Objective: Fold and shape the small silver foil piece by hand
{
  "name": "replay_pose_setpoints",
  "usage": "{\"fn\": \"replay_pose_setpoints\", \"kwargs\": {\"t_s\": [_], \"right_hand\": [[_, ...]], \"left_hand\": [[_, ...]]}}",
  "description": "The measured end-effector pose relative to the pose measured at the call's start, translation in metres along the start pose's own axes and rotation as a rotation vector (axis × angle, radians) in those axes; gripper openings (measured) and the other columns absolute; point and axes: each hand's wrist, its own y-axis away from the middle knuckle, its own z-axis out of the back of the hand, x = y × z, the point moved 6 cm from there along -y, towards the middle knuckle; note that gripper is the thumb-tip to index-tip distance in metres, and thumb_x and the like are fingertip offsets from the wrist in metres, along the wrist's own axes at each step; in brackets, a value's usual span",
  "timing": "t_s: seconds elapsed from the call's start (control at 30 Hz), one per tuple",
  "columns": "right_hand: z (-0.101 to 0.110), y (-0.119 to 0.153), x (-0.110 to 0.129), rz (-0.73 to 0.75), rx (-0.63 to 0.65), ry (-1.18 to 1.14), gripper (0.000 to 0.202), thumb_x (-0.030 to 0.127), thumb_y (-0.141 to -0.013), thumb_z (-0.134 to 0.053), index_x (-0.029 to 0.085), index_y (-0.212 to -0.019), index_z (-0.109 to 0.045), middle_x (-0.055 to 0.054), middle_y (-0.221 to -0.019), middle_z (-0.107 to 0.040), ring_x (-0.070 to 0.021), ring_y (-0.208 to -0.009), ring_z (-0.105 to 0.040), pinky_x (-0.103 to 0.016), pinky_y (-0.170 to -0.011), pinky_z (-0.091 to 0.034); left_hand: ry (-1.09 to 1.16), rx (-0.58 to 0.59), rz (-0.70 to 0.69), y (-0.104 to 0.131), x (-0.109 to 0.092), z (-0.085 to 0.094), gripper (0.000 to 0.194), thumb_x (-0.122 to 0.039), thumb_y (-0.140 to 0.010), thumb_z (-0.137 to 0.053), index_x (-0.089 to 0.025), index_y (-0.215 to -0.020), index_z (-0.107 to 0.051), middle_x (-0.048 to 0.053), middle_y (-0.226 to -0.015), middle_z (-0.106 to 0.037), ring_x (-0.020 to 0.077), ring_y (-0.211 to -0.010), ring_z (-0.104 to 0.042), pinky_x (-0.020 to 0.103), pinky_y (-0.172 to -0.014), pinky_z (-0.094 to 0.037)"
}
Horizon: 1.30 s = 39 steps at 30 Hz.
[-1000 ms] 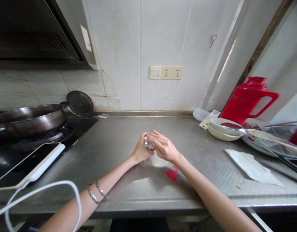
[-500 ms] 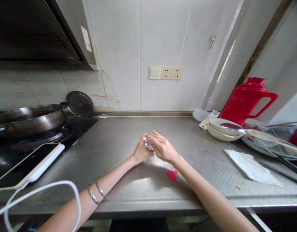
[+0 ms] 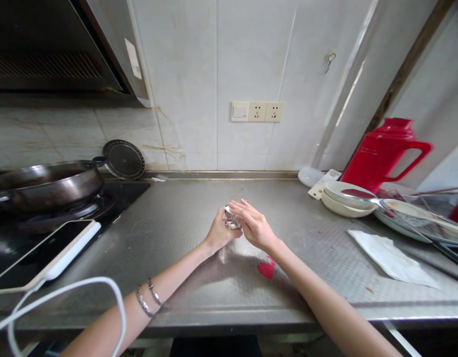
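Note:
At the middle of the steel counter, my left hand [image 3: 217,232] is wrapped round a small clear, shiny container [image 3: 232,224] with a whitish top. My right hand [image 3: 255,226] lies over the top of it, fingers pressed together and touching its upper edge. What the container holds is too small to tell. Below my right wrist a pink-red scrap [image 3: 266,267] lies on the counter [image 3: 214,292].
A pan [image 3: 46,186] sits on the stove at the left, with a phone [image 3: 46,255] and white cable [image 3: 83,281] nearer. At the right are stacked bowls [image 3: 348,206], a red thermos [image 3: 381,156], plates and a white tissue [image 3: 390,258].
Both hands have shifted slightly right with the container. My right hand has drawn back a little to the right, so more of the container and its whitish top shows.

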Motion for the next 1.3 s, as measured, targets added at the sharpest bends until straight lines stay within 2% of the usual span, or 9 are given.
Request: {"fn": "replay_pose_setpoints", "kwargs": {"t_s": [0.1,0.2,0.33,0.53,0.73,0.83,1.0,1.1,1.3], "right_hand": [[-0.004,0.0,0.01,0.074,0.037,0.011,0.039,0.009,-0.091,-0.032,0.017,-0.125,-0.052,-0.014,-0.125,-0.06,-0.0212,-0.127,-0.048,-0.05,-0.107,-0.038],[-0.004,0.0,0.012,0.113,0.036,0.009,0.04,0.007,-0.09,-0.033,0.016,-0.124,-0.052,-0.014,-0.124,-0.061,-0.0211,-0.127,-0.048,-0.05,-0.107,-0.039],[0.001,0.0,-0.001,0.025,-0.046,-0.029,0.038,0.009,-0.092,-0.035,0.02,-0.124,-0.052,-0.012,-0.122,-0.063,-0.0205,-0.122,-0.053,-0.051,-0.106,-0.041],[0.002,0.004,-0.013,-0.063,-0.131,-0.065,0.036,0.01,-0.092,-0.038,0.022,-0.123,-0.052,-0.01,-0.118,-0.065,-0.0197,-0.117,-0.057,-0.05,-0.105,-0.043],[-0.005,0.004,0.012,0.115,-0.015,0.003,0.042,0.004,-0.089,-0.036,0.016,-0.127,-0.048,-0.015,-0.125,-0.06,-0.0216,-0.127,-0.047,-0.049,-0.107,-0.04],[-0.007,0.002,0.019,0.169,0.016,-0.003,0.041,0.003,-0.088,-0.037,0.015,-0.124,-0.051,-0.016,-0.125,-0.06,-0.0217,-0.128,-0.047,-0.048,-0.107,-0.039],[0.003,0.001,-0.003,-0.012,-0.126,-0.105,0.036,0.008,-0.091,-0.038,0.021,-0.121,-0.055,-0.011,-0.122,-0.063,-0.0203,-0.122,-0.053,-0.048,-0.107,-0.04],[0.006,0.004,-0.017,-0.124,-0.209,-0.156,0.033,0.011,-0.093,-0.039,0.024,-0.118,-0.058,-0.007,-0.116,-0.066,-0.0189,-0.114,-0.059,-0.047,-0.105,-0.042],[-0.002,0.008,-0.015,-0.084,-0.162,-0.143,0.034,0.015,-0.093,-0.041,0.025,-0.121,-0.057,-0.006,-0.12,-0.065,-0.0202,-0.117,-0.057,-0.049,-0.106,-0.041]], "left_hand": [[0.011,0.014,-0.033,-0.002,-0.004,0.001,0.05,-0.011,-0.054,-0.075,-0.014,-0.098,-0.051,0.006,-0.093,-0.065,0.0186,-0.083,-0.062,0.029,-0.072,-0.048],[0.02,-0.003,-0.029,-0.004,-0.003,0.003,0.052,-0.011,-0.052,-0.076,-0.014,-0.098,-0.051,0.006,-0.092,-0.065,0.0185,-0.083,-0.062,0.029,-0.073,-0.048],[0.03,-0.036,0.019,-0.002,-0.001,0.004,0.062,-0.005,-0.049,-0.074,-0.014,-0.105,-0.048,0.006,-0.097,-0.064,0.018,-0.084,-0.062,0.029,-0.074,-0.047],[0.012,-0.09,0.079,0.001,0.001,0.006,0.06,-0.001,-0.047,-0.073,-0.014,-0.101,-0.048,0.002,-0.09,-0.063,0.016,-0.079,-0.061,0.027,-0.072,-0.045],[0.044,-0.041,0.017,-0.005,-0.002,0.009,0.05,-0.015,-0.051,-0.08,-0.014,-0.093,-0.053,0.004,-0.087,-0.065,0.0184,-0.081,-0.061,0.029,-0.073,-0.046],[0.024,-0.005,-0.011,-0.007,-0.005,0.01,0.046,-0.018,-0.051,-0.08,-0.014,-0.089,-0.055,0.005,-0.085,-0.066,0.0198,-0.083,-0.062,0.03,-0.075,-0.046],[0.075,-0.025,0.039,-0.004,-0.004,0.007,0.055,-0.014,-0.052,-0.078,-0.015,-0.102,-0.054,0.004,-0.09,-0.066,0.0162,-0.079,-0.062,0.028,-0.073,-0.046],[0.086,-0.054,0.084,-0.002,-0.003,0.007,0.055,-0.014,-0.053,-0.078,-0.015,-0.104,-0.057,0.002,-0.087,-0.065,0.0145,-0.077,-0.06,0.027,-0.074,-0.045],[0.194,-0.029,0.139,-0.007,-0.009,0.014,0.033,-0.024,-0.062,-0.074,-0.014,-0.091,-0.063,0.004,-0.084,-0.064,0.0149,-0.078,-0.058,0.029,-0.076,-0.046]]}}
